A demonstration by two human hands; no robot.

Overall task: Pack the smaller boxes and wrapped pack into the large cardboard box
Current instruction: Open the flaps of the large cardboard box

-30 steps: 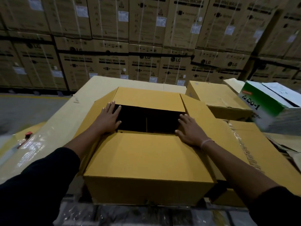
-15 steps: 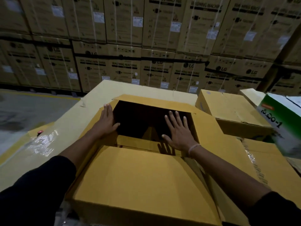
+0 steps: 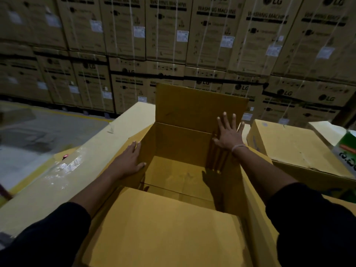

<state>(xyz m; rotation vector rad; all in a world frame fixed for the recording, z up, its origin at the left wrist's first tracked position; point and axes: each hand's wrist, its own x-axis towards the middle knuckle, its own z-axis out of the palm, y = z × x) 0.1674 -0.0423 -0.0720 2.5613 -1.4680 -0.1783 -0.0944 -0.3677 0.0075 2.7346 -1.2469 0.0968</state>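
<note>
Left of the large cardboard box [image 3: 185, 170] lies a pale, flat-topped carton [image 3: 81, 170] with glossy clear wrap [image 3: 63, 168] over part of its top; beyond that carton, a grey floor [image 3: 38, 135] with a yellow line runs toward the wall. The left hand [image 3: 128, 162] lies flat on the box's left side flap, fingers straight and close together, thumb at the inner edge, holding nothing. The box itself stands open: far flap upright, near flap [image 3: 163, 232] folded toward the camera, and the inside shows only bare cardboard floor. The right hand [image 3: 230, 134] presses against the box's far right inner corner, fingers spread wide and straight, holding nothing.

By my reading the task has barely begun: the box is being opened out, nothing is packed, and every item is still to go in. Right of the box sit a smaller closed cardboard box [image 3: 292, 149] and, at the frame's edge, a green-and-white printed box [image 3: 346, 147]; these look like candidates for packing. I cannot make out a wrapped pack for certain.

Behind the box, a dim warehouse wall of stacked washing machine cartons [image 3: 212, 35], strapped and labelled, fills the view.
</note>
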